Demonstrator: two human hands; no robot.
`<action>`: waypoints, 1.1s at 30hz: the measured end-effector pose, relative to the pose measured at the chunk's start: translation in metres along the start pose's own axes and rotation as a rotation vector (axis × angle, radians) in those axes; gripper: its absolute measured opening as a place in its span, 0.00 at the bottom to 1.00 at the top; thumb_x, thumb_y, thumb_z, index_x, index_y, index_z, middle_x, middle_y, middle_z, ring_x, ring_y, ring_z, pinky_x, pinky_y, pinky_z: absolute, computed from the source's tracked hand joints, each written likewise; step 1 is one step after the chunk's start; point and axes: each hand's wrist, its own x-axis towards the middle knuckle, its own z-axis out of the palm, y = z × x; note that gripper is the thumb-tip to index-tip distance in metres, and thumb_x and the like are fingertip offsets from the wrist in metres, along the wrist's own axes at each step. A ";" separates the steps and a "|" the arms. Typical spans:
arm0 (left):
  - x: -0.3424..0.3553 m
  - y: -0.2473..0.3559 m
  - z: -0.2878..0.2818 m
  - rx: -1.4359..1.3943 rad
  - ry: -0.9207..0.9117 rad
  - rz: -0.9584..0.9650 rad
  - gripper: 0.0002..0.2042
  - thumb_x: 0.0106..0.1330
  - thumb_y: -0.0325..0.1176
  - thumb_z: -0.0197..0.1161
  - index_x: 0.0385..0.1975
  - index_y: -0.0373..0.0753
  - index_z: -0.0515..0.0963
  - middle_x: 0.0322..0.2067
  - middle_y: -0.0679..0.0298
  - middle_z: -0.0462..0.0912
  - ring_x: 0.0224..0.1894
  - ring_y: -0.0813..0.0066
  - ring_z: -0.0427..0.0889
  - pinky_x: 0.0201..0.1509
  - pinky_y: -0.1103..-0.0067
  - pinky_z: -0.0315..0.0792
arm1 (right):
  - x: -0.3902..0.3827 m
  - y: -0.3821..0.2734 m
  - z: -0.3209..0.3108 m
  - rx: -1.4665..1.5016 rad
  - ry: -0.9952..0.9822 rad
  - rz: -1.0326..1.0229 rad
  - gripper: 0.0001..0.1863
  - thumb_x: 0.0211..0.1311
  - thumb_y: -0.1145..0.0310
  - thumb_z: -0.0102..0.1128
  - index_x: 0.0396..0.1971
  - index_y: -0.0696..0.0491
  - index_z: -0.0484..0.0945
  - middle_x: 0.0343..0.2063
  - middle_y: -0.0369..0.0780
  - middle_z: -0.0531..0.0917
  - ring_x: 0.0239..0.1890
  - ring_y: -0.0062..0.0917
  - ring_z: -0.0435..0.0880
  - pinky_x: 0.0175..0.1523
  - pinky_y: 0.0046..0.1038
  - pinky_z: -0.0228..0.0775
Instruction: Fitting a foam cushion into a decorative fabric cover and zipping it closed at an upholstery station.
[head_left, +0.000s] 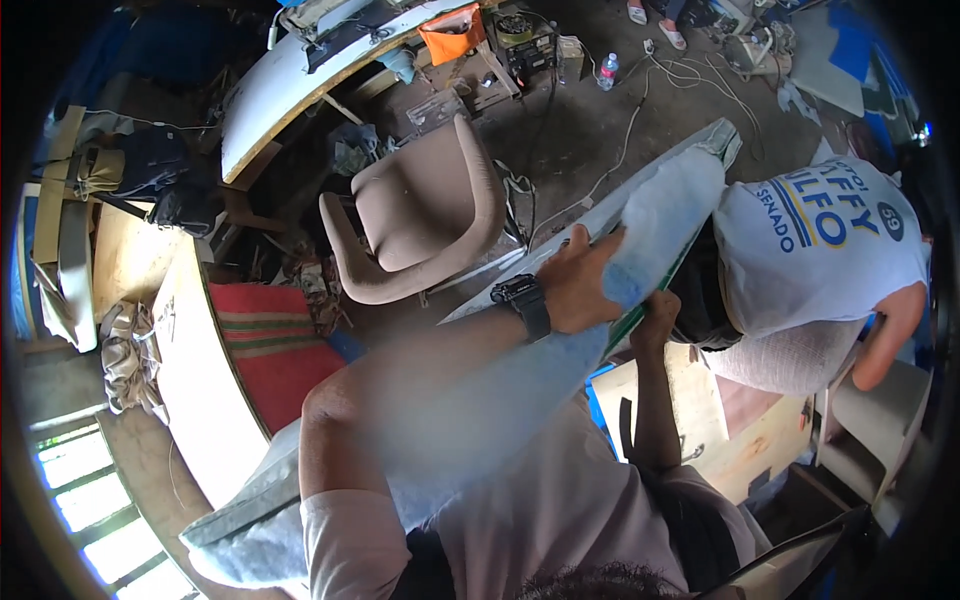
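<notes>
Between both hands' grip, left hand (578,285) above, right hand (655,318) beneath, runs the padded panel (660,215).

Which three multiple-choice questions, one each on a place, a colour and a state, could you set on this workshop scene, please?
1. Where does the beige chair shell lie?
A. on the floor, left of the long panel
B. on top of the panel
C. on a shelf above the panel

2. What colour is the wristwatch by the left hand?
A. red
B. black
C. white

3. How is the right hand placed?
A. hanging free
B. holding a bottle
C. closed on the panel's lower edge

Answers:
1 A, as the chair shell sits on the grey floor to the panel's left.
2 B, as its strap and case are both black.
3 C, as its fingers wrap the panel's edge just below the left hand.
</notes>
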 end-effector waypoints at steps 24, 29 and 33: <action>-0.169 -0.256 0.025 -0.406 0.015 -0.191 0.42 0.39 0.36 0.73 0.57 0.25 0.64 0.50 0.43 0.75 0.51 0.42 0.77 0.59 0.62 0.72 | -0.129 -0.009 0.223 0.268 -0.580 0.245 0.22 0.60 0.55 0.59 0.16 0.58 0.81 0.16 0.44 0.83 0.18 0.33 0.83 0.26 0.34 0.72; -0.123 -0.346 0.076 -0.307 0.038 -0.281 0.40 0.38 0.40 0.75 0.53 0.25 0.70 0.55 0.38 0.70 0.56 0.41 0.73 0.61 0.58 0.70 | -0.126 0.059 0.258 -0.383 -0.337 -0.140 0.20 0.60 0.55 0.58 0.18 0.56 0.80 0.18 0.45 0.83 0.24 0.40 0.85 0.34 0.42 0.77; -0.076 -0.355 0.075 0.316 -0.095 -0.159 0.46 0.37 0.48 0.78 0.56 0.24 0.69 0.57 0.32 0.68 0.60 0.38 0.69 0.66 0.58 0.66 | -0.094 0.079 0.267 -0.520 -0.299 0.026 0.17 0.58 0.55 0.56 0.28 0.55 0.84 0.28 0.49 0.84 0.35 0.50 0.84 0.40 0.48 0.77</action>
